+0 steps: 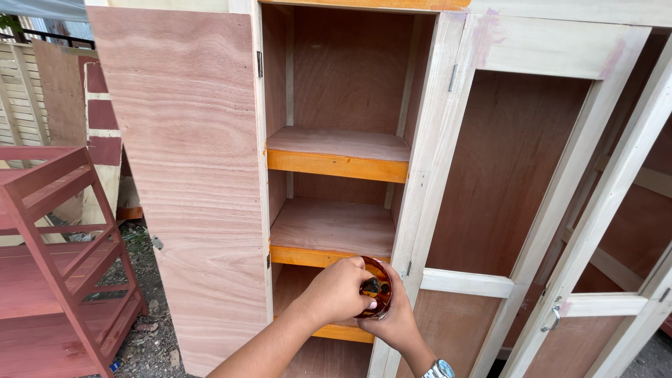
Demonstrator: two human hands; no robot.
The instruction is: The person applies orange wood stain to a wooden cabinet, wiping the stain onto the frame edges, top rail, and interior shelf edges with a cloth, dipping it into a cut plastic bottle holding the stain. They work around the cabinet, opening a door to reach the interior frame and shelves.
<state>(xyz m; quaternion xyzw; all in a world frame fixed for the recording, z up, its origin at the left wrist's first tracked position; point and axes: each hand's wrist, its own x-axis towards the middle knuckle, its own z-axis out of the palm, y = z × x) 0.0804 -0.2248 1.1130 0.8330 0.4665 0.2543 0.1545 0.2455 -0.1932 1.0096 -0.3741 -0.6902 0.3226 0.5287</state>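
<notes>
My right hand (400, 326), with a watch on its wrist, cups a small clear container (382, 273) of amber-brown liquid from below. My left hand (337, 290) reaches over the container's mouth, its fingertips pinching a small dark wad (371, 285) inside it. Both hands are in front of the open wooden cabinet (427, 161), level with its third shelf. The front edges of the shelves (336, 166) are coated orange.
The cabinet's plywood door (189, 175) stands open to the left. On the right are pale framed door panels (490, 283) with a metal latch (553, 318). A red wooden rack (63, 259) stands at the left on dirt ground.
</notes>
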